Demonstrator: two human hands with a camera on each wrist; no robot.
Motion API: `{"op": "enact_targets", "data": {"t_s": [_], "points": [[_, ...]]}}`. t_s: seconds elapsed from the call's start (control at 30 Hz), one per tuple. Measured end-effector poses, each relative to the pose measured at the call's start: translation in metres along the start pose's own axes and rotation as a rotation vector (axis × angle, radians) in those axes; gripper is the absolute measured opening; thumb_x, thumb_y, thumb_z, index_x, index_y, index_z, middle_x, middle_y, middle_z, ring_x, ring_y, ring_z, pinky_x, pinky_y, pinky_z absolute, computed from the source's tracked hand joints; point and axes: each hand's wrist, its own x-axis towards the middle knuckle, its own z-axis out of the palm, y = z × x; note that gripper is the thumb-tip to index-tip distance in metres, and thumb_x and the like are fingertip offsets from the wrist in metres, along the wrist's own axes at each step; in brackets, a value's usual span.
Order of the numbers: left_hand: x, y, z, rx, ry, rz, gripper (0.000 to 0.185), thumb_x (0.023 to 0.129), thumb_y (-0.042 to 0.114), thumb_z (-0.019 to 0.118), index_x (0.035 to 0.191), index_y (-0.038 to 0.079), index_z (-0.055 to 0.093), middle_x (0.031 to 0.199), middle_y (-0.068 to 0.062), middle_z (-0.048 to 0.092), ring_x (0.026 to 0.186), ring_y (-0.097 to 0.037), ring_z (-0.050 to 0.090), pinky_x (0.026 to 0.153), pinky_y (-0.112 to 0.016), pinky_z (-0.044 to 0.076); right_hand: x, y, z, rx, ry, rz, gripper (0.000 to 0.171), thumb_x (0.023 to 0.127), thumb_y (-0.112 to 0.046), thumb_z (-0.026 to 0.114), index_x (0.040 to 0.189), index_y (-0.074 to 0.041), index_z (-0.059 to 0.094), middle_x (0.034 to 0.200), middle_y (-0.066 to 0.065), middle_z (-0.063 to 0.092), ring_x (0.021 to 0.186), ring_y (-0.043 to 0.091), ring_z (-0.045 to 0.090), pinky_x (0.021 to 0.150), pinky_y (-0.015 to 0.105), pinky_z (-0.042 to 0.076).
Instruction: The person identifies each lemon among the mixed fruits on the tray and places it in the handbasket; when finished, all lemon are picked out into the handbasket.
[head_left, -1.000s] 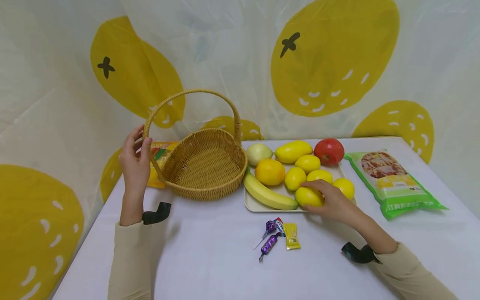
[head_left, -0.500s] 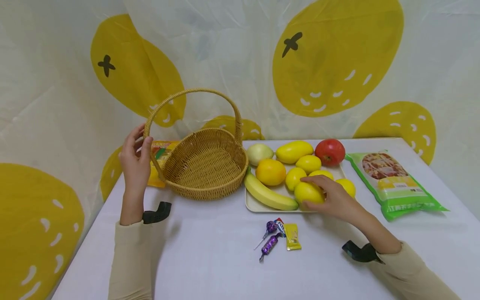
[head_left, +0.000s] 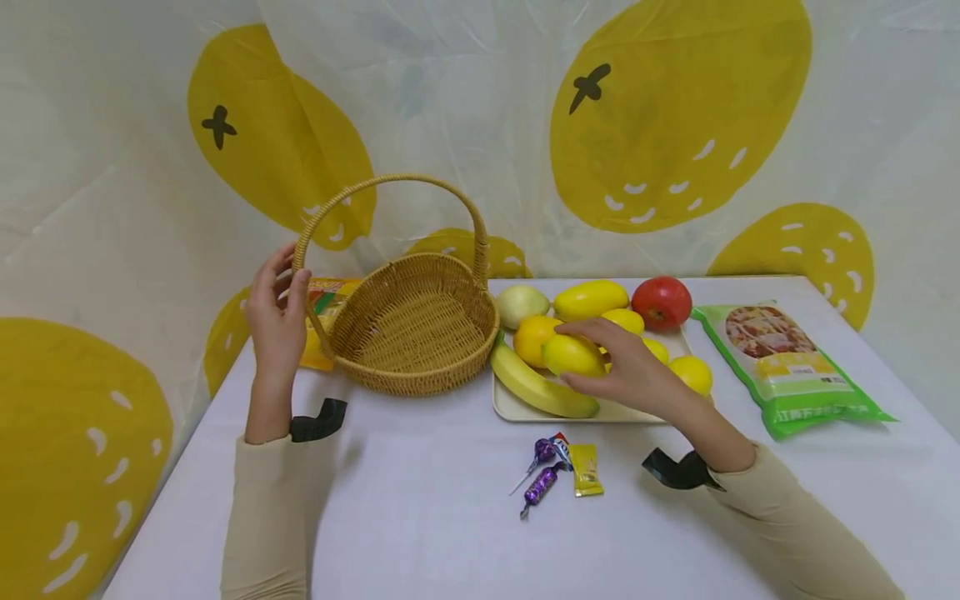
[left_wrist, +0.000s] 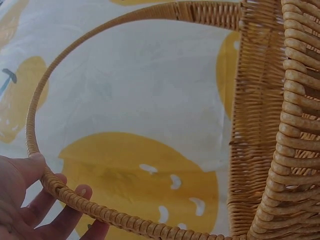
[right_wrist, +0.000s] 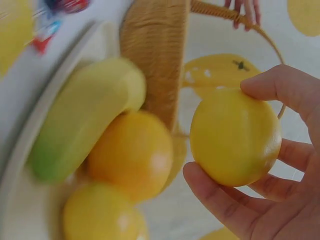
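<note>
My left hand (head_left: pixel 276 312) holds the left side of the arched handle (left_wrist: pixel 100 212) of a wicker basket (head_left: pixel 416 382), thumb on one side and fingers on the other. No item shows inside the basket. In my right hand (head_left: pixel 637 367) a yellow lemon (right_wrist: pixel 235 137) is gripped between thumb and fingers. It hangs over the cream tray (head_left: pixel 510 412), overlapping the orange (head_left: pixel 531 340) in the head view. A banana (head_left: pixel 536 387) lies along the tray's front left, with several more lemons (head_left: pixel 690 375) partly hidden behind my right hand.
At the tray's back are a pale round onion-like item (head_left: pixel 521 307), a yellow mango (head_left: pixel 591 298) and a red apple (head_left: pixel 662 302). A green-edged food bag (head_left: pixel 787 367) lies right. Wrapped candies (head_left: pixel 542 485) lie in front; an orange packet (head_left: pixel 318 354) sits behind the basket.
My right hand has lifted the lemon from the tray's front right and carried it left and up toward the orange. My left hand stays on the basket handle.
</note>
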Motion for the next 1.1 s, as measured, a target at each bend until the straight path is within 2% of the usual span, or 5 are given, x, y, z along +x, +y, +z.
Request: {"op": "enact_targets", "data": {"t_s": [0.1,0.33,0.43,0.7,1.1], "points": [[0.0,0.0,0.0,0.0,0.003,0.009,0.04,0.1,0.021,0.056,0.14,0.015,0.054,0.13,-0.006,0.058,0.11,-0.022,0.06,0.088,-0.021,0.05,0.013,-0.013,0.006,0.046,0.001,-0.033,0.055,0.085,-0.019,0.076,0.135,-0.006,0.056,0.135,0.015,0.056,0.115,0.031,0.053,0.092,0.05,0.049],[0.001,0.001,-0.001,-0.005,0.022,0.048,0.038,0.1,0.019,0.056,0.137,0.011,0.056,0.129,-0.009,0.059,0.109,-0.024,0.061,0.088,-0.018,0.049,0.051,-0.03,0.04,0.158,0.095,-0.267,0.055,0.081,-0.011,0.079,0.131,-0.004,0.059,0.128,0.011,0.06,0.108,0.023,0.055,0.086,0.039,0.051],[0.001,0.001,0.001,-0.009,0.024,0.049,0.038,0.1,0.019,0.055,0.137,0.009,0.056,0.129,-0.01,0.059,0.109,-0.024,0.061,0.088,-0.018,0.048,0.064,-0.034,0.056,0.195,0.1,-0.312,0.055,0.081,-0.012,0.079,0.131,-0.004,0.058,0.129,0.011,0.059,0.108,0.022,0.055,0.083,0.035,0.051],[-0.001,0.001,0.0,0.007,0.013,0.023,0.04,0.101,0.024,0.054,0.139,0.012,0.054,0.131,-0.009,0.058,0.111,-0.023,0.06,0.091,-0.023,0.049,0.095,-0.038,0.088,0.208,0.037,-0.313,0.054,0.083,-0.014,0.078,0.131,-0.002,0.058,0.129,0.014,0.058,0.12,0.027,0.052,0.1,0.04,0.045],[0.0,-0.001,0.002,-0.006,0.01,0.052,0.039,0.1,0.017,0.055,0.139,0.01,0.054,0.13,-0.011,0.058,0.107,-0.023,0.059,0.092,-0.024,0.047,0.147,-0.03,0.107,0.168,-0.229,-0.232,0.054,0.087,-0.019,0.075,0.136,-0.005,0.055,0.135,0.012,0.056,0.12,0.026,0.051,0.097,0.039,0.045]]}}
